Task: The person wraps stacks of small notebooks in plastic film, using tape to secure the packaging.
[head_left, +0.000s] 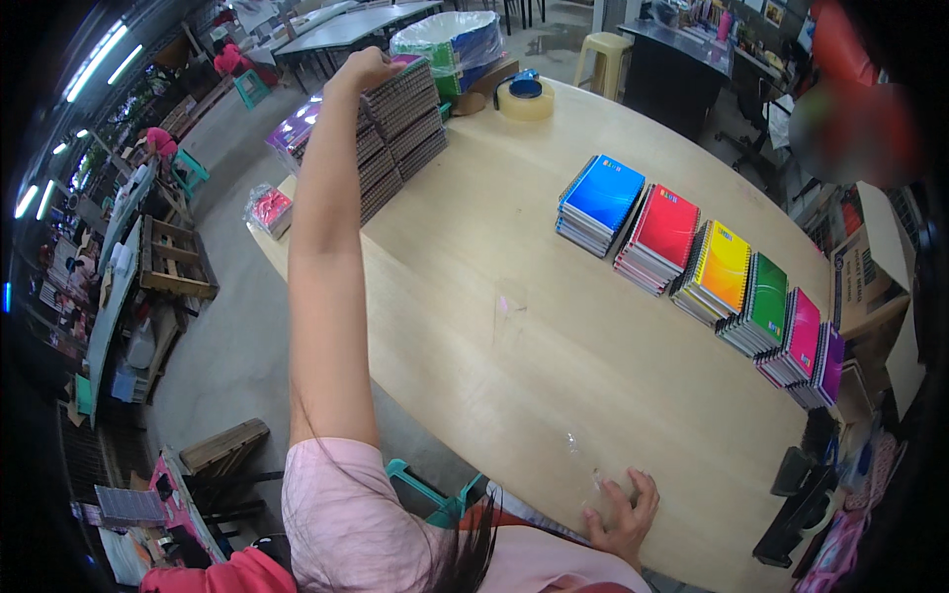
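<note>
My left arm stretches far forward across the table (445, 296). My left hand (368, 67) is curled at the top of tall stacks of spiral notebooks (400, 124), their bound edges facing me; whatever its fingers hold is hidden. Close to the near edge, my right hand (625, 514) rests with fingers apart, beside small scraps of clear film (597, 481). Along the right side runs a row of notebook piles: blue (605, 193), red (664, 227), yellow (724, 262), green (766, 296), pink (799, 331) and purple (828, 364).
A roll of tape (525, 99) lies at the far edge, near a plastic-lined bin (450, 49). A small wrapped red pack (270, 210) sits at the left corner. A black tape dispenser (799, 519) is at the near right, below a cardboard box (862, 282). A green stool (435, 494) stands under the near edge.
</note>
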